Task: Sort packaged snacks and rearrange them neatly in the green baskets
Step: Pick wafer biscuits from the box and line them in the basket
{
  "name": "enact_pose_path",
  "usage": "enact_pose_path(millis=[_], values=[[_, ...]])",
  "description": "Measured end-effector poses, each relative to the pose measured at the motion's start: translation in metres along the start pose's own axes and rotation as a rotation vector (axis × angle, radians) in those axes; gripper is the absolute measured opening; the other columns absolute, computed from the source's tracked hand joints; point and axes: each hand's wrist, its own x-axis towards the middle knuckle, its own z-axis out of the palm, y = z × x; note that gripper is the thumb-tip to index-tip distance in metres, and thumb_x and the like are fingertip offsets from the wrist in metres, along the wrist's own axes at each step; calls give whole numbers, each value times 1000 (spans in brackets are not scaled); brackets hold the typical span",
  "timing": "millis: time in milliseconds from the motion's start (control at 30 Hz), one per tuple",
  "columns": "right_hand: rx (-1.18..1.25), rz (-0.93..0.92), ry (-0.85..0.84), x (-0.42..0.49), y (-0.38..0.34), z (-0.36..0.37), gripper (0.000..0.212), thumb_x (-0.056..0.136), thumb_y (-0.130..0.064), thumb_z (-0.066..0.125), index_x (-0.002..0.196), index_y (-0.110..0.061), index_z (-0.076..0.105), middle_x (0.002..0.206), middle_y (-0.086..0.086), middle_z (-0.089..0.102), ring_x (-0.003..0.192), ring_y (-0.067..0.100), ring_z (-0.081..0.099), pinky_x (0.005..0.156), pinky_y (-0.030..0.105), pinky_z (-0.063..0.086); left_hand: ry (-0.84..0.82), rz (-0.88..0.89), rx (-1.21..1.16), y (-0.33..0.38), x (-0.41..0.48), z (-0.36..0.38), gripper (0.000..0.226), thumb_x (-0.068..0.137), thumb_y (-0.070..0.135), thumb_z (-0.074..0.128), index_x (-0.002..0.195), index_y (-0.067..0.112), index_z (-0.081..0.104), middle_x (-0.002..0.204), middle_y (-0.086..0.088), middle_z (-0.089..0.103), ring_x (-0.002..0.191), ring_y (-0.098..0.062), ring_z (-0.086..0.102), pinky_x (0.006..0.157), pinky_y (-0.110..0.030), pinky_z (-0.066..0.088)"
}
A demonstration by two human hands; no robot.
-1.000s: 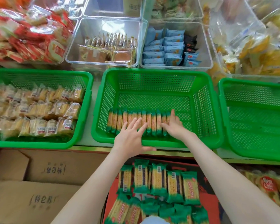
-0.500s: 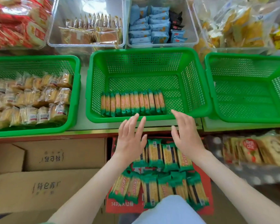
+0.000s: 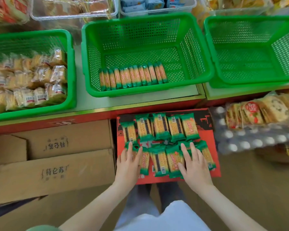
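Observation:
The middle green basket (image 3: 197, 47) holds a neat upright row of green-and-yellow cracker packs (image 3: 132, 76) along its front wall. Below the shelf, a red carton (image 3: 212, 170) carries a loose pile of the same cracker packs (image 3: 160, 129) in two rows. My left hand (image 3: 128, 165) lies flat with straight fingers on the pile's near left packs. My right hand (image 3: 193, 162) lies flat with spread fingers on the near right packs. Neither hand grips a pack.
The left green basket (image 3: 71, 67) is full of clear-wrapped pastries. The right green basket (image 3: 250, 47) holds nothing. Brown cardboard boxes (image 3: 57, 164) stand to the left of the red carton. Bagged snacks (image 3: 257, 114) lie to its right. Clear bins (image 3: 73, 17) line the back.
Both hands left the row in the middle basket, drew back over the shelf edge and came down onto the cracker pile on the red carton. The view tilted downward.

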Motion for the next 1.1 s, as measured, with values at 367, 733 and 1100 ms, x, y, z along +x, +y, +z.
enact_pose_path(millis=[367, 733, 1100], values=[[221, -46, -7, -4, -19, -25, 72, 82, -8, 68, 147, -21, 39, 148, 15, 40, 125, 38, 45, 96, 48, 47, 88, -110, -564, 16, -16, -40, 73, 96, 13, 56, 151, 39, 17, 159, 0, 9, 129, -30, 42, 102, -36, 47], [1593, 166, -330, 73, -73, -147, 31, 100, -35, 48, 129, -35, 55, 126, -9, 62, 124, 13, 52, 107, 44, 39, 114, 41, -1390, 66, 25, -170, 48, 92, 23, 65, 135, 24, 42, 132, 12, 52, 119, 0, 53, 99, -32, 49], [1491, 23, -284, 207, -47, -191, 59, 91, -34, 63, 143, -20, 39, 136, 3, 57, 123, 21, 54, 107, 44, 40, 236, 77, -482, 35, 121, -228, 57, 100, 55, 24, 153, 36, 18, 162, -2, 7, 149, -15, -3, 118, -34, -3]])
